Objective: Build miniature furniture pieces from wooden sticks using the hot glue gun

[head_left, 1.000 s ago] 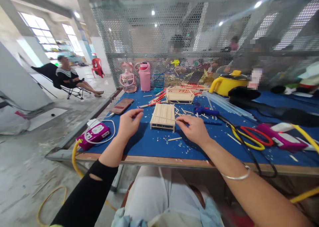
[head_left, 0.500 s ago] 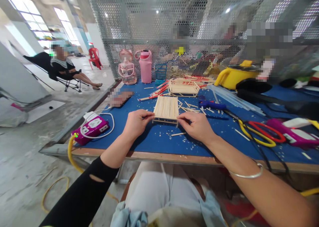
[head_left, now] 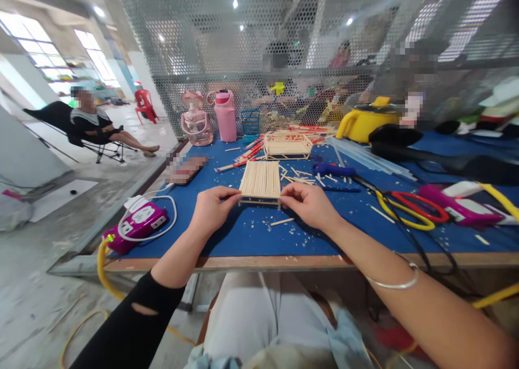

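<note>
Your left hand [head_left: 211,209] and right hand [head_left: 313,205] pinch the near corners of a small stick platform [head_left: 260,179] on the blue bench [head_left: 239,245], apparently aligning its edge; adjustment calls for light, even pressure.

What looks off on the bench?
Wood crumbs and stick offcuts litter the blue mat in front of and right of the slatted stick piece, including one loose stick lying askew. Looks like untidy cutting debris; no damage evident.
</note>
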### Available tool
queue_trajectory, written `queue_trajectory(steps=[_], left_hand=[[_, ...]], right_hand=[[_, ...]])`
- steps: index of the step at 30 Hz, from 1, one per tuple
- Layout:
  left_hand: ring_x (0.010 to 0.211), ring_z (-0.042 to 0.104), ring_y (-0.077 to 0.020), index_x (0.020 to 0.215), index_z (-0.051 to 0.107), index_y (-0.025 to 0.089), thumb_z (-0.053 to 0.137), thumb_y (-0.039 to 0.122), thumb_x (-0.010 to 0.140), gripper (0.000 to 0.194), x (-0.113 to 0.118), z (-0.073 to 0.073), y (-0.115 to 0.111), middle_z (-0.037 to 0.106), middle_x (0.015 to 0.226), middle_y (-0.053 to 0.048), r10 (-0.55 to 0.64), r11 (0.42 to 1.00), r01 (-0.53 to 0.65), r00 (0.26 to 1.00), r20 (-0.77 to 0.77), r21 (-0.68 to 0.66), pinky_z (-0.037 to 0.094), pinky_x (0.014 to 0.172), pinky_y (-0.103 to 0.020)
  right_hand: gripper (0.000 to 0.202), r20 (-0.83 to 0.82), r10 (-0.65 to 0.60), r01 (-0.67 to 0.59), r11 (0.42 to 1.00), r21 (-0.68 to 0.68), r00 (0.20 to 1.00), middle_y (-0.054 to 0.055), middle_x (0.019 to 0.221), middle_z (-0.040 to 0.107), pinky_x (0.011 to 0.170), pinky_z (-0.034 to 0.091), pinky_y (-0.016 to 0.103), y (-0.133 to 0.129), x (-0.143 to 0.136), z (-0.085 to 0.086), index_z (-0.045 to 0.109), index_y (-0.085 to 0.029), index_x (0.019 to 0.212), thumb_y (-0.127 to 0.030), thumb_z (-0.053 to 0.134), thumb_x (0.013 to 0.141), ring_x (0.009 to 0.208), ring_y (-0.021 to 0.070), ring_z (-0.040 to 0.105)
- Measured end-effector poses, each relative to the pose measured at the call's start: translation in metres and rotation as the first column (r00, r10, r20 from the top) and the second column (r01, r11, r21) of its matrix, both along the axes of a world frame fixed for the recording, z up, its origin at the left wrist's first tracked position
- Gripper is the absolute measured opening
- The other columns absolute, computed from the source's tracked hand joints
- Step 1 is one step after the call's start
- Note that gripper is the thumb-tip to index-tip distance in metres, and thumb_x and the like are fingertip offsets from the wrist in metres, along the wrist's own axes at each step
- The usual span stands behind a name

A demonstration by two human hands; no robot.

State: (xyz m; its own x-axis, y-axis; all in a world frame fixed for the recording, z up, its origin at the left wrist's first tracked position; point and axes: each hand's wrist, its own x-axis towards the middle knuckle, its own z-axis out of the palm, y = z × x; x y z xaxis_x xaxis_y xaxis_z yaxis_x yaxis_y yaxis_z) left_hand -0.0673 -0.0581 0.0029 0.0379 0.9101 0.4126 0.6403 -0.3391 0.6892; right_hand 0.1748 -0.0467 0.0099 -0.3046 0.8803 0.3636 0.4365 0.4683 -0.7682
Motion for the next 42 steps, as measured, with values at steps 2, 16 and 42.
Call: queue_trajectory(steps=[2, 16, 42], left_hand=[[0.08, 0.066, -0.0191, 0.087, 0.074, 0.019, 0.062, 0.035, 0.077, 0.022, 0.0, 0.0, 0.0, 0.074, 0.088, -0.005, 0.003, 1.0, -0.003, 1.0, 0.012, -0.015, 0.047, 0.075, -0.03], [0.073, 0.065, -0.0202, 0.091, 0.074, 0.017, 0.063, 0.041, 0.074, 0.031, -0.001, 0.003, 0.0, 0.074, 0.08, -0.007, 0.026, 0.992, -0.023, 0.999, 0.027, -0.121, 0.047, 0.069, -0.031], [0.062, 0.061, -0.0162, 0.079, 0.072, 0.015, 0.065, 0.04, 0.07, 0.027, 0.002, 0.003, 0.0, 0.071, 0.07, -0.005, 0.028, 0.987, -0.003, 0.988, 0.151, -0.164, 0.043, 0.06, -0.027]], right_hand=[[0.006, -0.103, -0.001, -0.008, 0.996, -0.092, 0.995, 0.0, 0.061, 0.064, 0.06, 0.049, 0.028, 0.002, -0.001, -0.002, 0.059, -0.018, 0.073, -0.024, 0.06, 0.075, 0.057, 0.0133, 0.061], [0.02, -0.34, -0.08, -0.055, 0.927, -0.371, 0.937, 0.0, 0.061, 0.066, 0.044, 0.04, 0.022, 0.007, 0.004, 0.003, 0.05, -0.019, 0.086, -0.014, 0.047, 0.067, 0.051, 0.0136, 0.061], [0.013, -0.003, -0.097, 0.097, 0.995, -0.002, 0.995, -0.001, 0.062, 0.062, 0.055, 0.043, 0.025, 0.008, 0.001, -0.003, 0.063, -0.017, 0.071, -0.03, 0.059, 0.075, 0.056, 0.0122, 0.053]])
